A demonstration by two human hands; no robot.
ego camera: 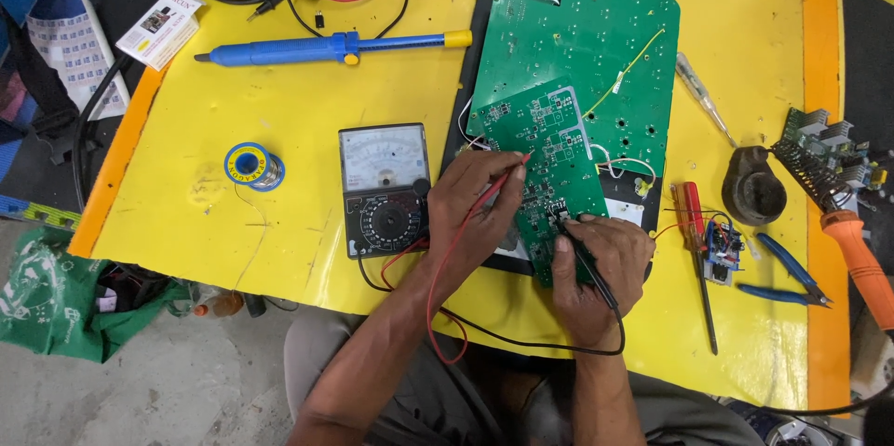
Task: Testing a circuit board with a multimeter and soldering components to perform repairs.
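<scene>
Both hands (pixel 480 213) (pixel 596 264) seemingly press probes (red (pixel 503 181), black (pixel 582 255)) onto board (pixel 549 167).

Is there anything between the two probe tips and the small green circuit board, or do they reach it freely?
Nothing visible blocks them. The left hand holds the red probe and the right hand the black probe, both tips down on the small green board.

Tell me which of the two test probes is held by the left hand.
The red probe: the left hand holds it on the small green board. The black probe is in the right hand.
</scene>
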